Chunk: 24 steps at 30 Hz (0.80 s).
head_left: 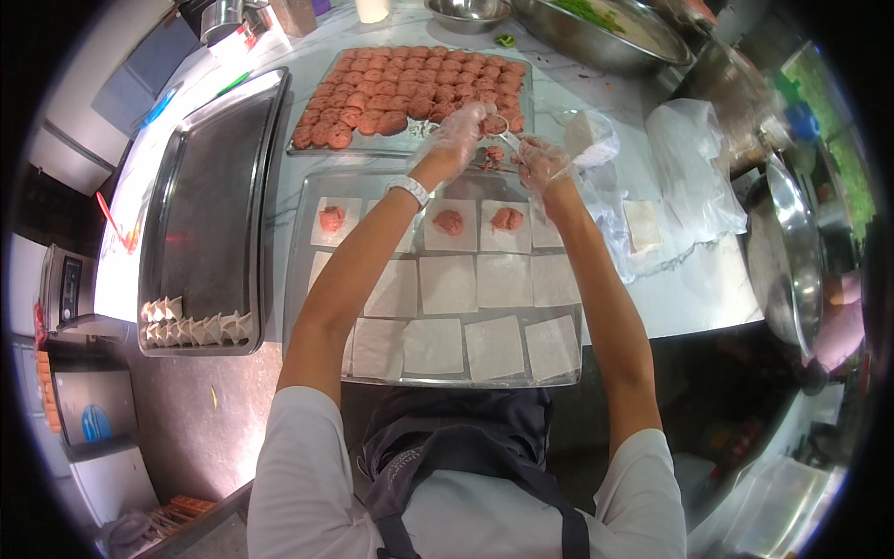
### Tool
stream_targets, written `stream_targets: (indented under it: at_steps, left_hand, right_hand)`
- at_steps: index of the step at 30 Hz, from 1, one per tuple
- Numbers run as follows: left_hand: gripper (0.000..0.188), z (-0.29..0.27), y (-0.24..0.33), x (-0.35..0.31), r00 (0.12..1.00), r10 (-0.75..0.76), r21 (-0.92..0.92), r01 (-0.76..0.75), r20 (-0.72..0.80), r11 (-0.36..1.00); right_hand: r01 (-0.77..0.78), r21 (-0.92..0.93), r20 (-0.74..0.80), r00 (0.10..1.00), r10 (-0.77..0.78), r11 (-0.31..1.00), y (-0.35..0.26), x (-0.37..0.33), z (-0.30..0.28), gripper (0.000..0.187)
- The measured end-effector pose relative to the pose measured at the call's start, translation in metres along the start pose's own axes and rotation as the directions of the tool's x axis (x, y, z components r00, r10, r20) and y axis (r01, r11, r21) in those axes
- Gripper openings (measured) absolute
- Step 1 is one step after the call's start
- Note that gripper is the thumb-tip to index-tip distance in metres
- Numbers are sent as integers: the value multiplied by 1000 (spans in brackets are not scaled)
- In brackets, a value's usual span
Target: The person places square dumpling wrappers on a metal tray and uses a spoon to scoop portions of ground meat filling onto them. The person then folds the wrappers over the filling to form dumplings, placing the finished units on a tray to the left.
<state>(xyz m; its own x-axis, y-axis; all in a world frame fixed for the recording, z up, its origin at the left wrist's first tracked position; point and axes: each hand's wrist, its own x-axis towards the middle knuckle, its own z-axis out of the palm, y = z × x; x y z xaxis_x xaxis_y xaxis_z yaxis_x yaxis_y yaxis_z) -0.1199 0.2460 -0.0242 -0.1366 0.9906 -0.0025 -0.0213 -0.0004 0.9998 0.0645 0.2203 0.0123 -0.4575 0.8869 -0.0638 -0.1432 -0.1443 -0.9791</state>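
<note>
My left hand (453,142), in a clear plastic glove, reaches over the near edge of a tray of meat filling balls (400,79). Its fingers are bent together beside a spoon; what they hold, if anything, is hidden. My right hand (543,166), also gloved, is closed on the handle of the metal spoon (504,136), whose head lies by the meat. Small bits of meat (492,156) sit just below it. Under my forearms is a clear tray (438,377) with rows of square dough wrappers (448,284). Lumps of filling (449,222) rest on several wrappers in the far row.
To the left stands a dark metal tray (209,214) with folded dumplings (200,328) at its near end. Plastic bags (694,158) and a loose wrapper (643,226) lie to the right. Metal bowls (605,33) stand at the back and a large bowl (787,252) at the right edge.
</note>
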Motion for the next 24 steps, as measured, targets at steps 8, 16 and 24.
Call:
stream_targets:
  at_steps: [8,16,24]
  left_hand:
    - [45,12,-4,-8,988,152,-41,-152,-2,987]
    - [56,23,27,-45,906,312,922,-349,286,169]
    - [59,20,26,-50,849,350,917,-381,396,-115]
  right_hand:
    - [-32,164,-29,999,37,986,18,8,-13,36]
    - [162,-191,8,987,-163,968,22,16,-7,17]
    - [27,118,-9,1000,-26,993,5,2,7,21]
